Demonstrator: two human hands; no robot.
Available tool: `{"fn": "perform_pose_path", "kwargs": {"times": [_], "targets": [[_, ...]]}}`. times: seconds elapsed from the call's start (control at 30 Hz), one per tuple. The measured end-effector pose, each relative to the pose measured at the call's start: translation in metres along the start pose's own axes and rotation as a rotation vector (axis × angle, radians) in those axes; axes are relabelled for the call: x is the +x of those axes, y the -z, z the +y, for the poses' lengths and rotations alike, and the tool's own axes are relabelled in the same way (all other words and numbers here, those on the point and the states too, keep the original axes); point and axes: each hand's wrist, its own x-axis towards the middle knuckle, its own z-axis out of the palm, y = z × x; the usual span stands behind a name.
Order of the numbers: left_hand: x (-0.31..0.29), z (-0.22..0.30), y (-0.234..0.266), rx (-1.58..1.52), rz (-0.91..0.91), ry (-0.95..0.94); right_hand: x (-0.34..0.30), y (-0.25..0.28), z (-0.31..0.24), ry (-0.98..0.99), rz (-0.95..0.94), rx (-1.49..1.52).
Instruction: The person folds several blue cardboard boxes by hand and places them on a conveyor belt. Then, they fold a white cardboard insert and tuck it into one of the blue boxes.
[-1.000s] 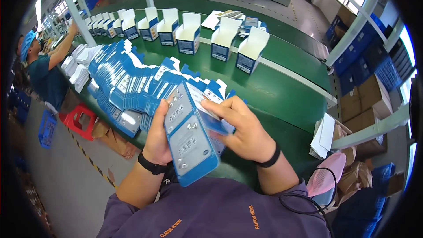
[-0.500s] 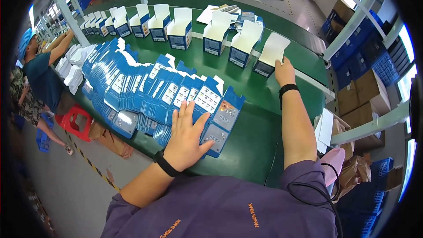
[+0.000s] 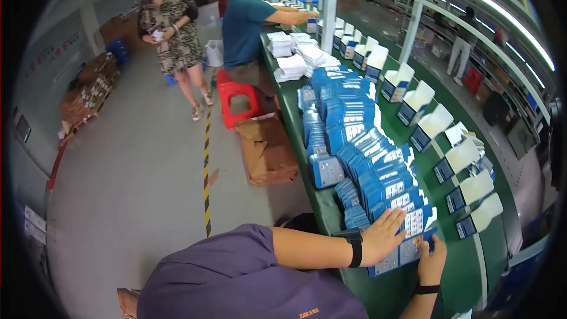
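Note:
A long row of flat, overlapping blue cartons (image 3: 351,119) with white printed panels runs along the green bench. On the near end of that row my left hand (image 3: 383,240) lies with its fingers stretched out. My right hand (image 3: 434,261) grips the edge of the nearest flat carton (image 3: 409,253), its thumb on top; the fingers beneath are partly hidden. Along the far side stand several erected blue boxes with raised white flaps, the closest box (image 3: 466,227) just beyond my right hand.
White stacks (image 3: 290,66) lie at the far end of the cartons, near a co-worker (image 3: 245,29) in a blue cap. Left of the bench are a red stool (image 3: 231,97) and a brown paper-covered carton (image 3: 269,156). Another person (image 3: 171,29) stands on the floor behind. A metal post (image 3: 329,9) rises from the bench.
My view has swung left along the bench. My right hand has let go of the last erected box and come to the nearest flat carton. My left hand stays on the cartons.

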Motion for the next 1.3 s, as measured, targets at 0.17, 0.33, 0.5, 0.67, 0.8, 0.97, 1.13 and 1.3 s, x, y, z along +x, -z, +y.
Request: {"fn": "perform_pose_path", "kwargs": {"times": [0.17, 0.33, 0.5, 0.67, 0.8, 0.97, 1.13, 1.3], "targets": [[0.002, -0.009, -0.015, 0.035, 0.112, 0.052, 0.002, 0.029, -0.062, -0.251, -0.14, 0.103], [0.008, 0.003, -0.031, 0.05, 0.119, 0.029, 0.004, -0.012, 0.06, -0.02, 0.037, -0.014], [0.003, 0.003, -0.05, 0.04, 0.199, 0.031, 0.007, 0.012, 0.013, -0.057, -0.147, -0.095], [-0.002, 0.007, -0.03, -0.031, 0.198, 0.005, 0.009, 0.001, 0.042, -0.031, -0.037, -0.185], [0.0, 0.002, -0.022, -0.024, 0.205, 0.027, 0.005, 0.003, 0.016, -0.01, 0.158, -0.176], [-0.005, 0.001, -0.01, -0.052, 0.281, 0.008, -0.002, 0.023, -0.019, -0.189, 0.358, -0.044], [-0.007, 0.02, 0.047, -0.497, 0.378, 0.073, -0.024, 0.041, -0.093, 0.098, 0.559, 0.42], [-0.009, 0.008, 0.092, -1.06, -0.154, -0.027, -0.039, 0.058, -0.136, 0.467, 0.613, 0.386]]}}
